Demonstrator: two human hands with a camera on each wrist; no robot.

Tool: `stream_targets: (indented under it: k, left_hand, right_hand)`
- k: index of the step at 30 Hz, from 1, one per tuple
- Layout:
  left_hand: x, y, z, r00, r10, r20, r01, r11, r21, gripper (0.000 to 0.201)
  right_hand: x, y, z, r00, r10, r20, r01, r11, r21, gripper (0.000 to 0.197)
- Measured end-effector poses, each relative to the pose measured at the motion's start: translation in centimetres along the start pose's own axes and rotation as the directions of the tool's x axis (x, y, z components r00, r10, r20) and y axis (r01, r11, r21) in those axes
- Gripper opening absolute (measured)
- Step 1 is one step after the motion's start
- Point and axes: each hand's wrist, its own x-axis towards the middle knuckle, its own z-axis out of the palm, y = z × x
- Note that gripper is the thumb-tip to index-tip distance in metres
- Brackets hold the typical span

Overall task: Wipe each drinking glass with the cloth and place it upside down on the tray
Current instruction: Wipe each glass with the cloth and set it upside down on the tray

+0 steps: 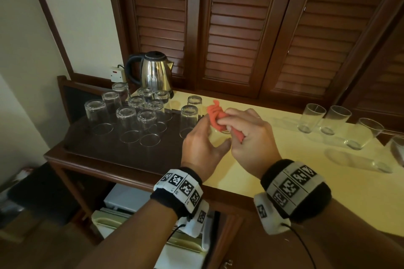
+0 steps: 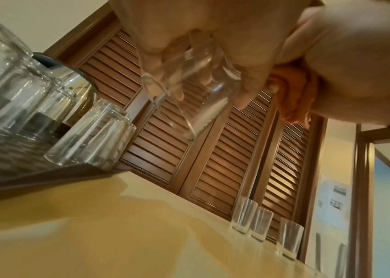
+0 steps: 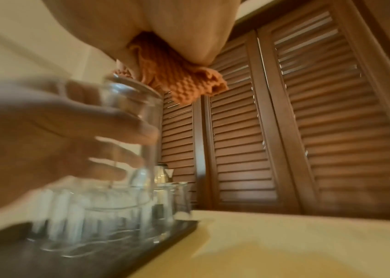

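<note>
The left hand (image 1: 202, 144) curls round a clear drinking glass (image 2: 189, 90), held above the table just beside the dark tray's (image 1: 166, 159) three o'clock edge. The right hand (image 1: 249, 135) pinches the bunched orange cloth (image 1: 215, 114) against it. Best to turn the glass steadily, working the cloth over rim and base.

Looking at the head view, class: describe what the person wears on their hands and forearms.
The left hand and right hand are bare, forearms unsleeved. Each wrist wears a black wristband wrapped with white panels printed with square black-and-white coded markers. A thin black cable trails from each band.
</note>
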Motion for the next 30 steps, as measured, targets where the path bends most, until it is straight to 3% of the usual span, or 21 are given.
stream_targets:
  k: [6,10,14,17,19,21,22,24,27,30]
  left_hand:
    - [-0.7,0.1,0.0,0.999,-0.008,0.031,0.006,0.999,0.040,0.063]
    - [-0.1,-0.3,-0.3,1.000,-0.016,0.004,0.016,1.000,0.006,0.062]
    - [-0.5,-0.2,-0.3,0.997,-0.069,0.035,0.070,0.998,-0.008,0.073]
    - [0.1,0.2,-0.3,0.984,-0.176,0.032,0.179,0.960,-0.216,0.077]
    - [0.7,0.5,-1.3,0.928,-0.371,0.046,0.343,0.796,-0.498,0.068]
    - [1.4,0.5,-2.5,0.776,-0.622,0.105,0.503,0.510,-0.698,0.046]
    - [1.7,0.1,-3.0,0.705,-0.692,0.153,0.536,0.380,-0.754,0.043]
    - [2.2,-0.8,-3.8,0.622,-0.747,0.235,0.565,0.220,-0.795,0.066]
    - [2.2,-0.7,-3.7,0.624,-0.728,0.284,0.559,0.162,-0.813,0.085]
    - [1.9,0.6,-2.6,0.633,-0.708,0.312,0.563,0.144,-0.814,0.055]
  right_hand:
    - [0.0,1.0,-0.2,0.998,0.055,0.002,-0.055,0.997,-0.048,0.042]
    - [-0.4,-0.4,-0.1,1.000,-0.001,0.019,0.000,0.998,0.069,0.037]
    - [0.3,1.2,-0.2,0.997,0.035,0.064,-0.031,0.998,-0.053,0.040]
    - [0.6,-0.2,0.3,0.997,0.032,0.069,-0.034,0.999,0.035,0.036]
    - [0.4,-0.2,-0.1,0.996,0.086,0.028,-0.090,0.986,0.139,0.032]
    - [0.3,0.1,-1.0,0.982,0.189,0.026,-0.190,0.957,0.219,0.030]
    - [0.1,0.1,-1.3,0.972,0.229,0.048,-0.233,0.938,0.256,0.031]
    - [-0.5,-0.4,-1.4,0.962,0.252,0.106,-0.273,0.908,0.316,0.035]
    - [-1.2,-1.2,-0.2,0.971,0.220,0.091,-0.237,0.924,0.299,0.030]
    - [-1.5,-1.5,1.9,0.970,0.241,0.014,-0.235,0.930,0.284,0.024]
